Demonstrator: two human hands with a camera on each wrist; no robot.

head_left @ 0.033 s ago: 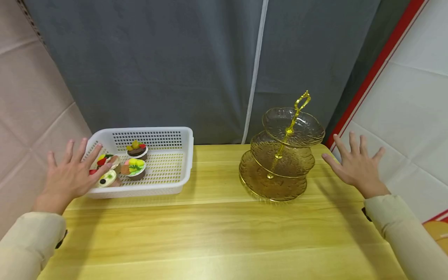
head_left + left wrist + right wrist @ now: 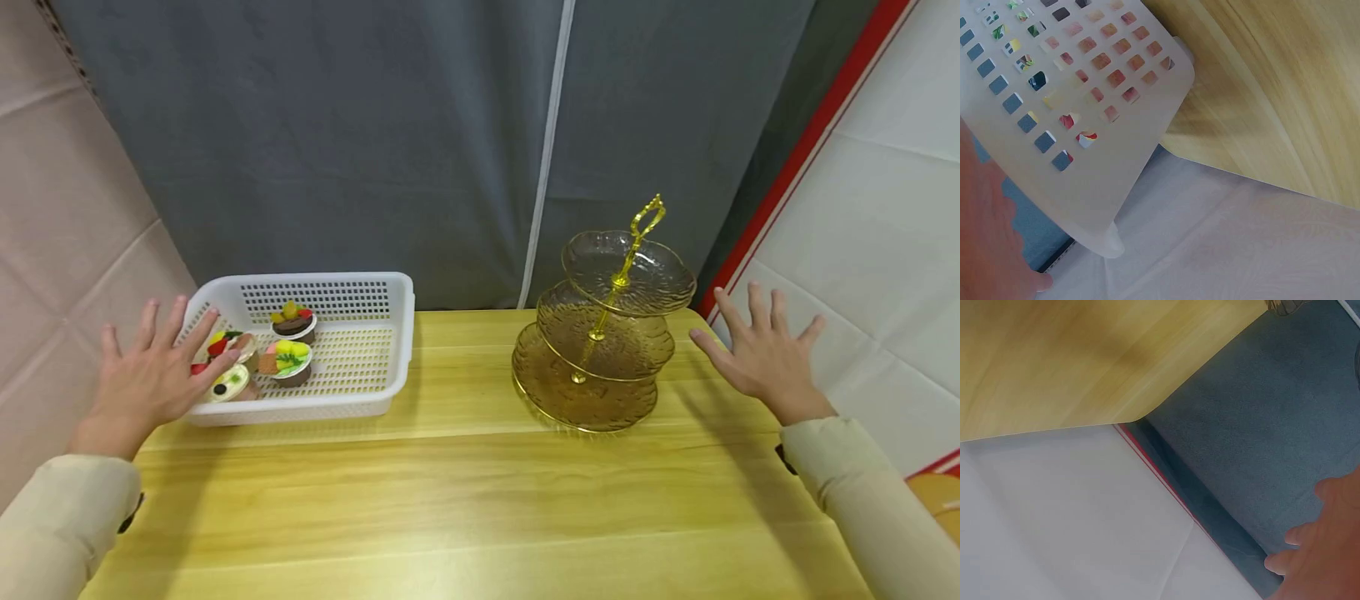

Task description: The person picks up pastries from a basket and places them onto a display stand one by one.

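Observation:
My left hand [image 2: 150, 371] is spread with straight fingers at the left end of a white plastic basket [image 2: 401, 367], holding nothing. In the basket's left half sit several small dessert cups: a chocolate one with fruit [image 2: 293, 327], a green-and-yellow one [image 2: 292, 360] and a cream one with a dark berry [image 2: 231, 383] among them. My hand partly hides the leftmost. A three-tier stand [image 2: 626, 275] of amber glass plates with gold rims and a gold handle stands upright on the right. Beside it, my right hand [image 2: 768, 354] is spread and holds nothing.
Both things stand on a light wooden table [image 2: 465, 500], near its back edge. A grey curtain [image 2: 360, 150] hangs behind. Pale panels line both sides, the right one [image 2: 885, 250] edged in red. At the far right a round orange object [image 2: 937, 496] is partly visible.

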